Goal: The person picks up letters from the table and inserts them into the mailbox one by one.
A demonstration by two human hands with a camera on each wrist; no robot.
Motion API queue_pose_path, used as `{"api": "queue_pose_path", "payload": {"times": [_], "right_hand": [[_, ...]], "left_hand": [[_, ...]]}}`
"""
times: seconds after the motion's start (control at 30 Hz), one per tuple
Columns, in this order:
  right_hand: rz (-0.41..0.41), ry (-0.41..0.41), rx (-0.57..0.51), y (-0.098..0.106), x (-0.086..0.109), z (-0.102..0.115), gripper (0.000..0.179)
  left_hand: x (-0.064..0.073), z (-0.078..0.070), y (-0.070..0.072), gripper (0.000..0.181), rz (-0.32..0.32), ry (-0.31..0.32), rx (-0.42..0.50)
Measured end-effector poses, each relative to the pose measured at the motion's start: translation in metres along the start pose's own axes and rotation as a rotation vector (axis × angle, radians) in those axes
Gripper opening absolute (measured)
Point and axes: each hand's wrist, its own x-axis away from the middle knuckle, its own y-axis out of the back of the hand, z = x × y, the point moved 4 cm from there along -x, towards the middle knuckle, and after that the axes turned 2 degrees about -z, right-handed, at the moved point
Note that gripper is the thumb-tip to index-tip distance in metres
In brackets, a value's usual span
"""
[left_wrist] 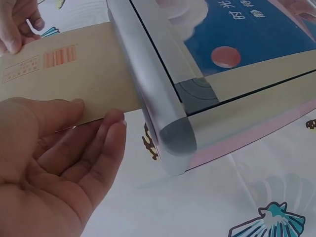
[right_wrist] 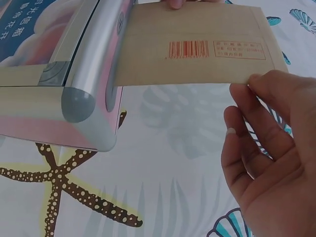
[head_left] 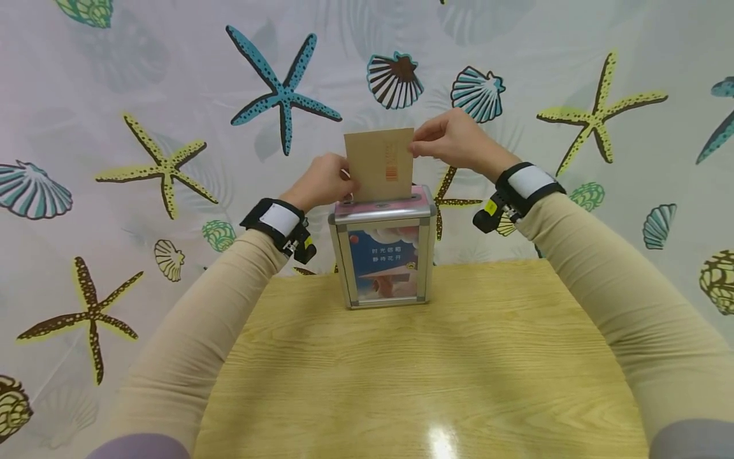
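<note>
A tan paper envelope [head_left: 373, 162] with an orange barcode stands upright, its lower end in the slot on top of a metal-framed mailbox [head_left: 382, 261]. My left hand [head_left: 325, 182] pinches the envelope's left edge low down, close to the box top. Higher up, my right hand [head_left: 459, 143] pinches its right edge between thumb and forefinger. The left wrist view shows the left thumb lying on the envelope [left_wrist: 94, 74], with the fingers behind its edge. In the right wrist view the right thumb and forefinger hold the envelope's outer corner [right_wrist: 197, 49]. The slot hides the envelope's inserted end.
The mailbox stands near the back of a wooden table [head_left: 424, 363]. Behind it hangs a pale cloth [head_left: 355, 83] printed with starfish and shells. Straps with small cameras circle both wrists.
</note>
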Motion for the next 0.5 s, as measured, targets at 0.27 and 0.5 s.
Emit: {"api": "queue_pose_path", "payload": {"times": [0.27, 0.5], "right_hand": [[0.021, -0.019, 0.005, -0.006, 0.000, -0.010, 0.028], [0.033, -0.020, 0.009, -0.014, -0.001, -0.015, 0.023]], "left_hand": [[0.003, -0.004, 0.014, 0.016, -0.054, -0.024, 0.077], [0.005, -0.011, 0.023, 0.014, -0.081, -0.041, 0.055]]}}
